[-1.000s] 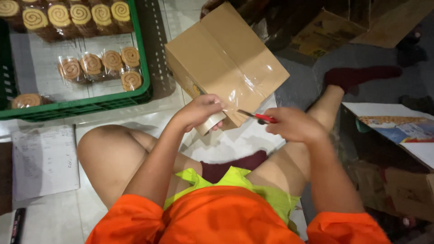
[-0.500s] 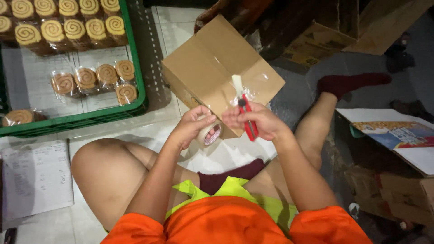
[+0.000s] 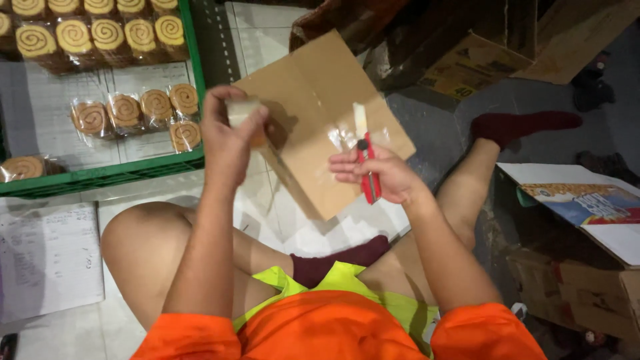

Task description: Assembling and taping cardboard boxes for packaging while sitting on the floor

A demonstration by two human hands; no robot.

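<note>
cardboard box [image 3: 313, 127] sits flat-folded ahead of me, tilted like a diamond over the tiled floor [image 3: 267, 220], and it lies between my two hands. my left hand [image 3: 230, 137] is raised at the box's left edge, fingers curled tight around a roll of clear tape [image 3: 243, 113], which touches the cardboard near its left corner. my right hand [image 3: 380, 177] rests on the lower right part of the box, closed around a red utility knife [image 3: 368, 175]; the knife runs upright along my fingers, its pale blade end [image 3: 360, 120] poking up above the hand and lying over the cardboard. just left of the blade i see a shiny strip of clear tape [image 3: 340, 137] already stuck on the box face. both forearms reach out from orange sleeves [image 3: 333, 330], and my bare knees spread to either side, with dark red socks [image 3: 527, 123] on my feet. to the left, well apart from the box, a green crate [image 3: 100, 177] holds wrapped swirl-patterned rolls [image 3: 127, 110] in rows. a sheet of paper [image 3: 47, 257] lies on the floor near my left knee. on the right, more cardboard [image 3: 587, 293] and a printed carton flap [image 3: 587, 203] lie beside my right leg.
</note>
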